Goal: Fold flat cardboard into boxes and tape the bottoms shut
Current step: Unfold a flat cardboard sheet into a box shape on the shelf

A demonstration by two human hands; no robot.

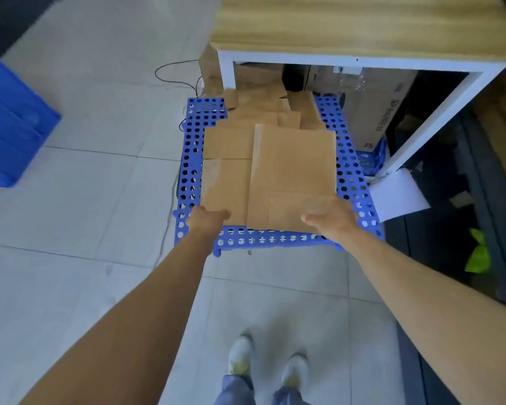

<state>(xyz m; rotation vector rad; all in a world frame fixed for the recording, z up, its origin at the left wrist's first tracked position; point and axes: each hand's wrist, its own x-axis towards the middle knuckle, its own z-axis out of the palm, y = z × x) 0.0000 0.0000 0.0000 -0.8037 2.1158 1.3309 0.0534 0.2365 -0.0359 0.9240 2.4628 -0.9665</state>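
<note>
Flat cardboard on a perforated pallet

We grip one smooth brown sheet (292,173) with both hands, left (206,219) and right (332,219), fingers pinching its near edge above the blue holed plastic pallet (348,171).

In front of you the flat cardboard (292,171) is plain tan-brown, and the pallet (349,176) under it is bright blue, dotted with rows of round holes. The floor (100,214) is pale grey tile with thin dark grout lines. At the upper right of the frame the worktop (362,21) shows light wood grain on a white frame. At the left edge a crate (9,121) is solid blue. Your shoes (240,355) at the bottom are white.
</note>
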